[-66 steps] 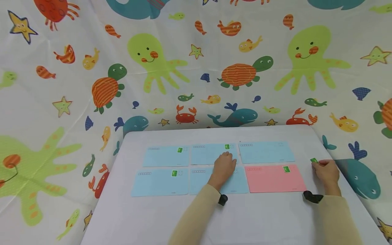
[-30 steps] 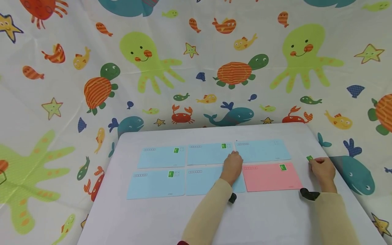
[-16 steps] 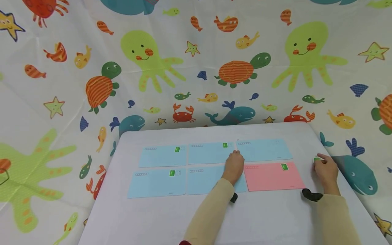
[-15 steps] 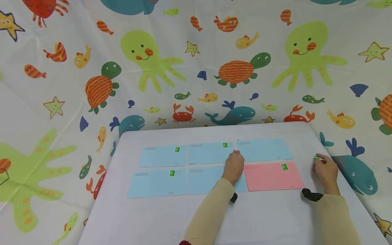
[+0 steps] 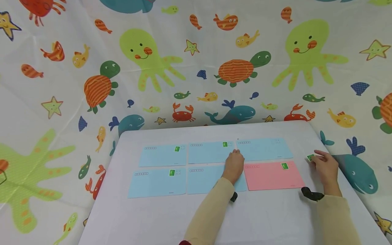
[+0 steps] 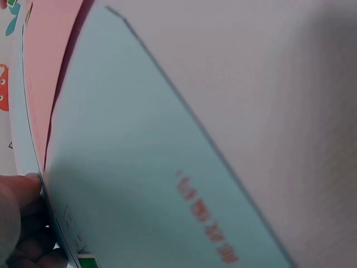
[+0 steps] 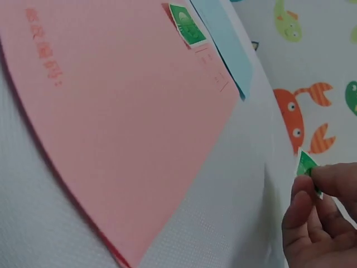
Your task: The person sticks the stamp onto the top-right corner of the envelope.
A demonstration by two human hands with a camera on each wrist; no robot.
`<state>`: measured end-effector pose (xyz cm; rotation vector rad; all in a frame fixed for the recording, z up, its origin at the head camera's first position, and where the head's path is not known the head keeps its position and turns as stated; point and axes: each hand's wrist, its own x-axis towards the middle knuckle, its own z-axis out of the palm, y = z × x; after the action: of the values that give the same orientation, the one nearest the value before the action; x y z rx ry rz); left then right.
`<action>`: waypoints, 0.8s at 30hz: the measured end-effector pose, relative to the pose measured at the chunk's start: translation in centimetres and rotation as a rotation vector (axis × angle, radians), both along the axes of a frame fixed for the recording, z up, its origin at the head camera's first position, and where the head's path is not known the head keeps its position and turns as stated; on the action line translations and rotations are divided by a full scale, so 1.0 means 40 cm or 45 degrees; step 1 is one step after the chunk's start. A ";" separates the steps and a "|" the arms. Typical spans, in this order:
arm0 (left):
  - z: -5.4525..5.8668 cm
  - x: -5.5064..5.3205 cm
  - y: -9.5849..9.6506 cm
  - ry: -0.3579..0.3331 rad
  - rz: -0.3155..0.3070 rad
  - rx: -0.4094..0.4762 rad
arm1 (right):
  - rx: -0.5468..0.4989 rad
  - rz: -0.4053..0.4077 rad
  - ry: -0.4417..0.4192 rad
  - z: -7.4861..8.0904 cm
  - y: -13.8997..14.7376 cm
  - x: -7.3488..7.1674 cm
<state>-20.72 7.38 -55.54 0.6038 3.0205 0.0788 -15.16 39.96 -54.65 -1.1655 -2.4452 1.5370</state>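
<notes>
My right hand (image 5: 327,168) pinches a small green stamp (image 7: 304,162) with a white edge between thumb and finger, above the table right of the pink envelope (image 5: 272,178). My left hand (image 5: 234,166) rests among the envelopes, its fingertips by the left edge of the upper right blue envelope (image 5: 264,149). It partly covers the lower middle blue envelope (image 5: 200,183). In the left wrist view, the thumb lies at that envelope's edge and the other fingers are in shadow. The upper right envelope shows no stamp in its corner; the pink one bears a green stamp (image 5: 284,165).
Envelopes lie in two rows on the white table (image 5: 147,217). The upper left (image 5: 162,156), upper middle (image 5: 208,154) and lower left blue envelopes (image 5: 156,185) each carry a green stamp. Behind hangs a cloth (image 5: 171,78) printed with sea animals.
My left hand has moved right from the upper middle envelope, then stayed put. My right hand has kept the stamp, turning it between the fingers beside the envelopes. The head view has shifted slightly.
</notes>
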 end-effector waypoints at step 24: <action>0.009 0.002 -0.002 0.048 -0.040 -0.045 | -0.266 0.113 0.230 0.060 -0.072 -0.044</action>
<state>-20.64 7.31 -55.19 0.6567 3.0405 0.0127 -16.93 37.10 -52.24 -0.9062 -2.2931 1.8705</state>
